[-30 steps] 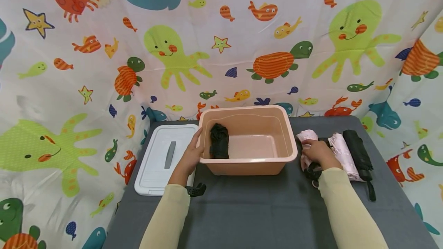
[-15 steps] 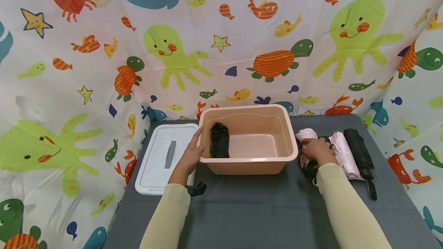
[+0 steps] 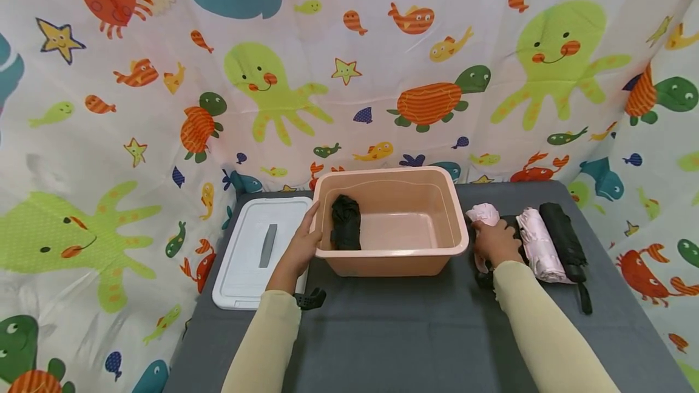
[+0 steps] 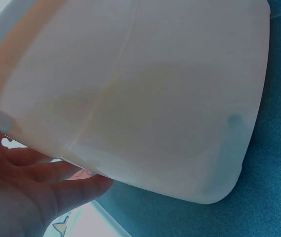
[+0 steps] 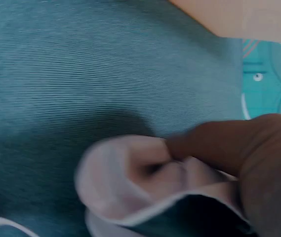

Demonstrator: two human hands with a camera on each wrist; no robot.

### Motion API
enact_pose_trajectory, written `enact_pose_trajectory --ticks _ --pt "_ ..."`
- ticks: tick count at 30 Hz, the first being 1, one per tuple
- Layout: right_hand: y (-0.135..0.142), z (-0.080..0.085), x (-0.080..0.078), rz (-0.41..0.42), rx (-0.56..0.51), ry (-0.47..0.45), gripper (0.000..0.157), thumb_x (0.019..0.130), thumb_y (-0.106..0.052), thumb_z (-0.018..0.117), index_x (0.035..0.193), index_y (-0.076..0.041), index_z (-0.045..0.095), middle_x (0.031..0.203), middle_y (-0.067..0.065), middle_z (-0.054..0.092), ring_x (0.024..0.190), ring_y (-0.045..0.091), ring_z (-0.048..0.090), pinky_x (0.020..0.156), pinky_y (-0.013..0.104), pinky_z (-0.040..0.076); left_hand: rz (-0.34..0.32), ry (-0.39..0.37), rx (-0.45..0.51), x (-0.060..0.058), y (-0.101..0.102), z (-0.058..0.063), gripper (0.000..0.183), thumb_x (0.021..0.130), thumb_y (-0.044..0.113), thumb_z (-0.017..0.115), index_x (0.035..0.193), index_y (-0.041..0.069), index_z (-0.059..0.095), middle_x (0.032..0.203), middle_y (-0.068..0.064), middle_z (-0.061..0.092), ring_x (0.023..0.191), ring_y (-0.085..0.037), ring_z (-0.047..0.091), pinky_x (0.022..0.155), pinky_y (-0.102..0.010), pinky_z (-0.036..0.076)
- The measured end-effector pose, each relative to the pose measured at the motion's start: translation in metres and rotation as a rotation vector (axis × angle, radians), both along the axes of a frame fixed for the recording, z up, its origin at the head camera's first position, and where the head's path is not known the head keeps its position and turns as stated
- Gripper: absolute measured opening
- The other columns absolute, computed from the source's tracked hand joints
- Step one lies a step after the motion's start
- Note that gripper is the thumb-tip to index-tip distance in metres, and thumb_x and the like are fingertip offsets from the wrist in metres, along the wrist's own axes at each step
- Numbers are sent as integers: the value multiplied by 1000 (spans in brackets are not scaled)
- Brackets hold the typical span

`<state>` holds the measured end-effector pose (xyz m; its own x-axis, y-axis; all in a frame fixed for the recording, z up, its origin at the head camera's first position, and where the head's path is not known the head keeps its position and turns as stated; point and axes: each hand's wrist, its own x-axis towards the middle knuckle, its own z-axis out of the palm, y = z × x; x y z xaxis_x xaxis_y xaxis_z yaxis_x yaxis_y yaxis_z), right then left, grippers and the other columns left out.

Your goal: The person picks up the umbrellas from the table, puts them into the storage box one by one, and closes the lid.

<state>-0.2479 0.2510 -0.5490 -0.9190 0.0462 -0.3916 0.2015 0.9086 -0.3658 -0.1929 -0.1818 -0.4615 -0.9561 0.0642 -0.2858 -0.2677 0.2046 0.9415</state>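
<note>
My left hand touches the left side of a peach plastic tub, its fingers fairly straight along the outer wall in the left wrist view. Inside the tub, at its left end, lies a black folded umbrella. To the right of the tub, my right hand grips a pink folded umbrella, partly hidden beneath the hand. The right wrist view shows the pink fabric blurred, with the thumb and fingers curled onto it.
Right of my right hand lie another pink folded umbrella and a black one. Dark material shows beside the hand. A white lid with a grey handle lies left of the tub on the grey-covered table.
My right hand has shifted slightly left and toward the near end of the pink umbrella, covering more of its strap end. The left hand and the tub stay in place.
</note>
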Motion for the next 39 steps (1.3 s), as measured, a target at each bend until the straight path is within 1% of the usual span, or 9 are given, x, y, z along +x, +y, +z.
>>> enact_pose_trajectory --ticks 5,12,19,24,27,30,33,36,39 --pt "4 -11 2 28 14 103 55 87 -19 60 139 -10 46 122 43 31 112 60 30 86 76 29 2 -2 -1 1 0 -2 75 92 1 40 155 33 15 162 -11 13 142 -43 28 103 -61 37" --pt "6 -9 8 20 -42 89 53 88 -22 57 139 -12 47 120 41 33 109 57 33 81 71 35 5 -14 -13 1 0 -3 73 94 3 41 155 35 16 162 -10 14 143 -41 28 104 -61 36" --pt "15 -8 13 74 -73 135 57 82 -22 60 137 -10 51 117 42 41 103 55 39 73 64 43 2 -15 -3 3 -1 -3 73 94 5 42 155 35 17 162 -10 15 144 -40 27 105 -61 35" --pt "20 -6 15 106 -68 214 57 80 -22 63 135 -9 53 118 42 48 105 55 43 77 62 43 -11 -10 -5 4 -2 -2 72 94 6 43 155 35 16 162 -10 16 144 -39 26 106 -61 34" --pt "20 2 17 102 -88 226 58 80 -21 65 136 -10 52 123 42 47 110 54 42 80 62 43 -18 -4 -7 2 -3 -4 74 94 5 43 155 34 15 162 -10 16 144 -39 27 106 -61 35" --pt "18 13 21 102 -123 238 61 80 -18 66 138 -9 51 124 42 47 105 50 46 78 57 44 -17 1 -1 -2 -6 -14 74 94 6 44 155 35 15 162 -10 16 144 -39 26 105 -62 35" --pt "16 27 25 111 -142 261 61 79 -16 66 138 -8 51 124 41 49 103 47 50 79 56 45 -10 -3 4 -8 -9 -25 73 95 8 44 153 43 17 162 -5 14 145 -38 25 104 -62 36" --pt "14 40 27 114 -146 264 62 80 -16 66 140 -7 49 128 40 48 112 51 47 90 64 42 -8 12 -2 -11 -12 -32 71 96 10 44 150 49 19 163 -1 14 145 -36 26 103 -61 38" --pt "11 52 27 100 -152 234 64 82 -18 64 142 -9 45 134 40 42 122 55 37 97 70 34 -9 38 -4 -13 -13 -36 69 97 11 44 149 50 20 162 0 14 145 -35 27 102 -60 39"
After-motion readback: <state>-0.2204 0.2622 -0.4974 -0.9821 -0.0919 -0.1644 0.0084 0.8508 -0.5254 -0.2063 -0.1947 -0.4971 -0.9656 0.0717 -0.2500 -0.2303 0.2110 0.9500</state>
